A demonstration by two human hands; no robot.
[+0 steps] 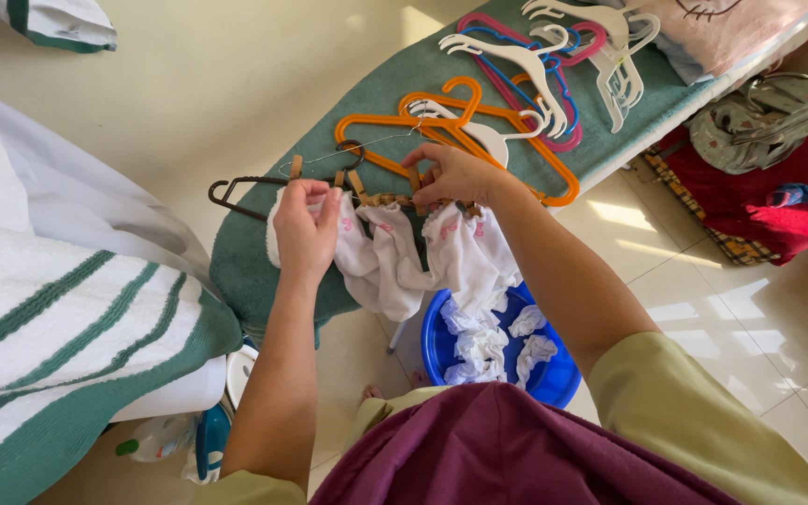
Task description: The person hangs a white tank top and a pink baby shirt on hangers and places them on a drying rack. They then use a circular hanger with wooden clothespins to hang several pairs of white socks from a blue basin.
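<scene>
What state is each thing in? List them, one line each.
Left hand: gripping a white sock.
Right hand: pinching a wooden peg.
White socks: pegged along the wire, hanging limp.
Blue basin: on the floor, holding crumpled white cloths.
Hangers: lying loose on the green-covered board.

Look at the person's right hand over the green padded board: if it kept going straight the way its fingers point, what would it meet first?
The right hand points left along the row of wooden clothes pegs. Past those it would probably meet the left hand gripping the white cloth, though depth is hard to judge.
</scene>
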